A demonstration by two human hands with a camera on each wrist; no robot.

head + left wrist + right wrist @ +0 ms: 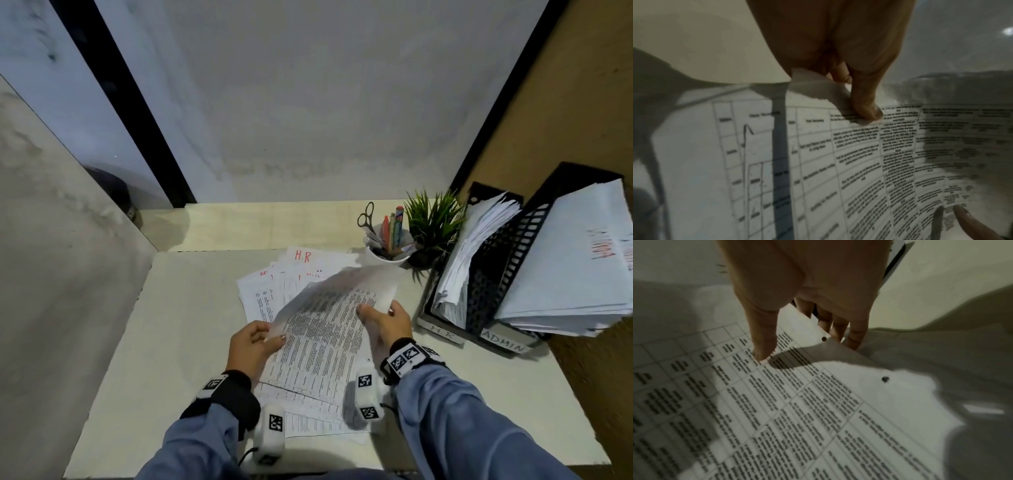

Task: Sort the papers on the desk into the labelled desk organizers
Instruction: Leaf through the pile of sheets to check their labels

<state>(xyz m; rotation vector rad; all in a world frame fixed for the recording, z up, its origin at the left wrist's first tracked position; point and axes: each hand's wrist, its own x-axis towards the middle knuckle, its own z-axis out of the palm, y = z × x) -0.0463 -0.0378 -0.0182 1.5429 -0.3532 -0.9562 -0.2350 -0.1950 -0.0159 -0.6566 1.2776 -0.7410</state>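
So I had one printed sheet (325, 329) between both hands, lifted off the loose pile of papers (274, 291) in the middle of the desk (178, 325). My left hand (251, 346) pinched its left edge, thumb on top and fingers under, and my right hand (387, 320) gripped the right edge the same way, thumb pressed on the print. The far end of the sheet curled up and looked blurry. Under it the pile was fanned out, one page marked H.R in red.

Off to my right stood two black mesh desk organizers, the HR one (442, 329) and the ADMIN one (503, 341), both already stuffed with paper and well apart from the sheet. Behind the pile sat a white pen cup (388, 255) with scissors (366, 219), and just beside it a small spiky green plant (433, 219). The sheet itself was thin, floppy, covered in gridded table text
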